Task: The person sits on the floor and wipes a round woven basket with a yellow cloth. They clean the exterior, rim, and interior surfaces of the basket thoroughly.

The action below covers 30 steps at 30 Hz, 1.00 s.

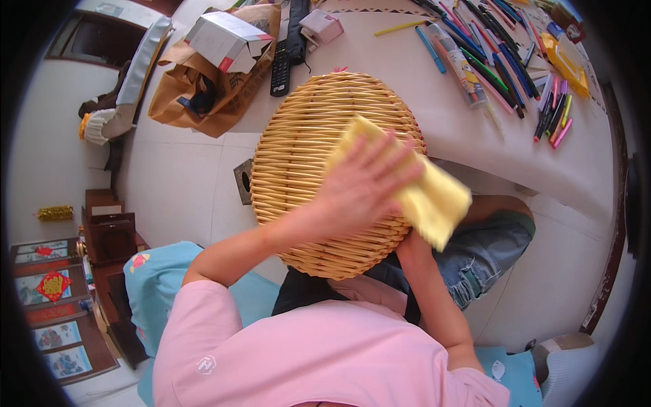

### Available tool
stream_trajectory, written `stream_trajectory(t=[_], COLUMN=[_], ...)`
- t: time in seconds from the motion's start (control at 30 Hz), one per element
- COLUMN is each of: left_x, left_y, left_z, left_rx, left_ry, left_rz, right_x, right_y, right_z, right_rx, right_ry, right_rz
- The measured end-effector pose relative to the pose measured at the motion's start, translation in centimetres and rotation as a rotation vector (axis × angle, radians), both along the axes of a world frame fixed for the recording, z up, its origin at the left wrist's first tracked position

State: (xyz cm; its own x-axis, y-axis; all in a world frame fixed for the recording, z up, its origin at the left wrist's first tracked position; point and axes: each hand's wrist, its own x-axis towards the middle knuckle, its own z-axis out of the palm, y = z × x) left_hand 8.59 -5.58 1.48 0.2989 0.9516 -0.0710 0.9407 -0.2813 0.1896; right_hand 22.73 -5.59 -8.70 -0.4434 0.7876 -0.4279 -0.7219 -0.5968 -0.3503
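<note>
A round woven wicker basket (300,152) stands tilted in front of my body, its flat slatted face towards me. Across its right side lies a folded yellow cloth (437,198), partly hanging past the rim. My left hand (361,178) is spread flat over the cloth, pressing it to the wicker; hand and cloth are blurred. Below the basket's lower right edge, my right hand (413,242) holds it from behind, and its fingers are hidden.
On the white-covered table (366,46) are scattered markers (488,66), a yellow packet (564,66), a remote control (280,68), a brown paper bag (203,102), a white box (229,40) and a small pink box (322,26). A blue-covered seat (168,285) is at lower left.
</note>
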Motion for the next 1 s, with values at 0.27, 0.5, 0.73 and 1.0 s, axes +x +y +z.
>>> stream_trajectory(t=[0.27, 0.5, 0.73, 1.0], left_x=[-8.8, 1.7, -5.2, 1.9], left_y=[-5.2, -6.1, -9.4, -8.7], left_z=[-1.1, 0.5, -1.1, -0.1], left_rx=[0.049, -0.010, 0.103, 0.140], left_ry=[0.030, -0.107, -0.139, -0.148], left_rz=[0.441, 0.144, 0.504, 0.177], right_x=[2.1, 1.0, 2.0, 0.5], right_y=[2.2, 3.1, 4.5, 5.7], right_z=[3.2, 4.9, 2.9, 3.8], right_rx=[-0.050, -0.247, -0.007, -0.010], right_ry=[0.064, 0.330, 0.039, 0.103], right_rz=[0.035, 0.288, 0.016, 0.112])
